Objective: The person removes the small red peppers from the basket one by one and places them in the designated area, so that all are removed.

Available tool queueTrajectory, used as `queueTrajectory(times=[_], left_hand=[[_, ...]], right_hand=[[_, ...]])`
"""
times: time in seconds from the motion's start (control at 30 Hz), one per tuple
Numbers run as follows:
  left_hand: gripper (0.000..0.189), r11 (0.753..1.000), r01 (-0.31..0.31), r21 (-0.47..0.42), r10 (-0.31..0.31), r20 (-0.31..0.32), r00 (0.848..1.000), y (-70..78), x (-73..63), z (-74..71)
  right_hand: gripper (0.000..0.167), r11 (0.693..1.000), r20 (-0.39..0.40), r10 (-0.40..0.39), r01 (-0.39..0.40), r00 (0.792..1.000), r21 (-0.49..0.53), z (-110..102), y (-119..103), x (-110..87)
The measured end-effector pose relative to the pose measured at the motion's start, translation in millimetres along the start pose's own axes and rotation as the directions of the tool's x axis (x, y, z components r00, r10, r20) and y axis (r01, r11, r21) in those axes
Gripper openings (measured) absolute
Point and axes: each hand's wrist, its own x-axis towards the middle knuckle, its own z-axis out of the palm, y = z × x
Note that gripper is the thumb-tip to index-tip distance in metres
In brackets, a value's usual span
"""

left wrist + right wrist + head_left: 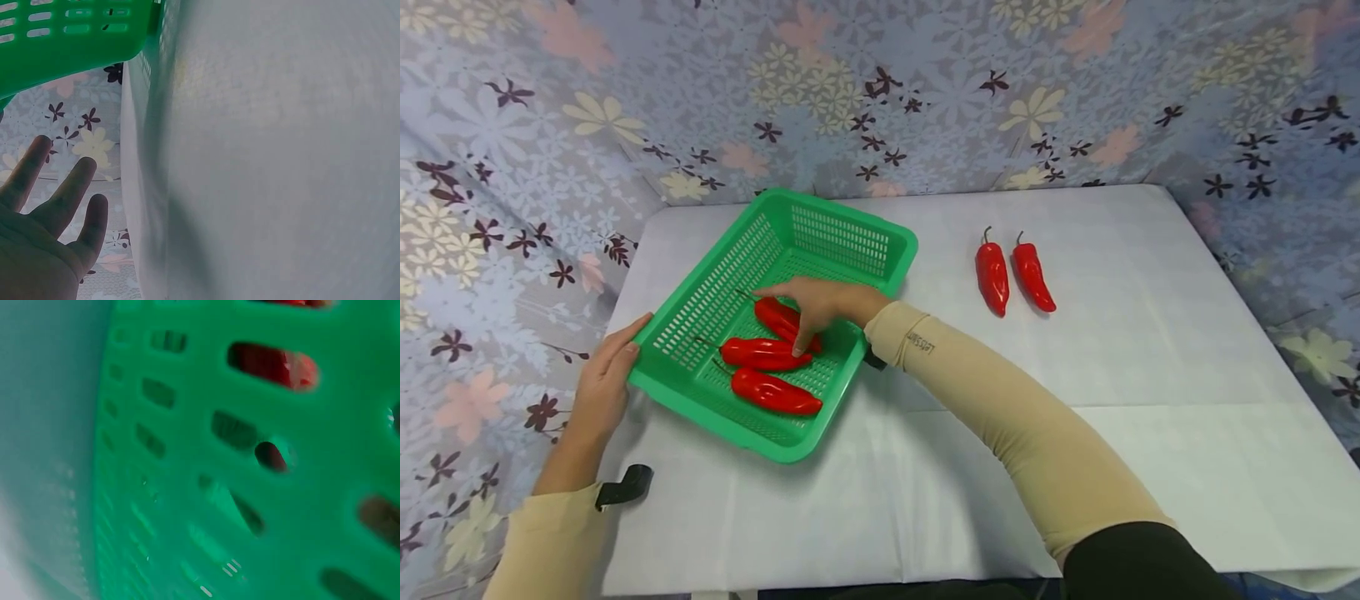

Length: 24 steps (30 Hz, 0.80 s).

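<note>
A green slotted basket (772,446) stands angled on the left of the table. Inside it lie three glossy red peppers: a front one (775,392), a middle one (760,353) and a rear one (775,317). My right hand (820,302) reaches over the right rim, fingers and thumb spread across the rear pepper; some fingertips are hidden. At the basket's left corner my left hand (606,375) touches the rim; in the left wrist view its fingers (67,190) are straight and spread. The right wrist view shows the slotted wall (206,469) with red behind it.
Two more red peppers, one (992,277) beside the other (1033,277), lie to the right of the basket on the white-covered table (1150,333). Flowered cloth (925,100) hangs along the back and sides. A small black object (625,487) sits at my left wrist.
</note>
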Motion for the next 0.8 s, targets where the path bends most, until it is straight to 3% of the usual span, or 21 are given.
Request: queueTrajectory(times=[0.27,0.4,0.6,0.8], left_hand=[[0.042,1.0,-0.009,0.008,0.009,0.002,1.0,-0.2,1.1,1.0],[0.042,1.0,-0.01,0.006,0.01,0.0,1.0,-0.9,1.5,0.9],[0.041,1.0,-0.006,0.002,0.006,-0.006,1.0,-1.3,1.4,0.8],[0.042,1.0,-0.001,-0.007,0.001,-0.008,1.0,-4.2,1.1,1.0]], right_hand=[[0.089,1.0,0.06,-0.001,0.002,0.998,-0.027,4.9,2.5,-2.1],[0.083,1.0,0.063,-0.004,0.005,0.998,-0.015,5.3,2.7,-1.2],[0.062,0.999,0.055,-0.033,0.035,0.998,-0.032,5.2,4.1,2.2],[0.059,0.999,0.049,-0.027,0.028,0.998,-0.025,5.9,3.5,3.1]])
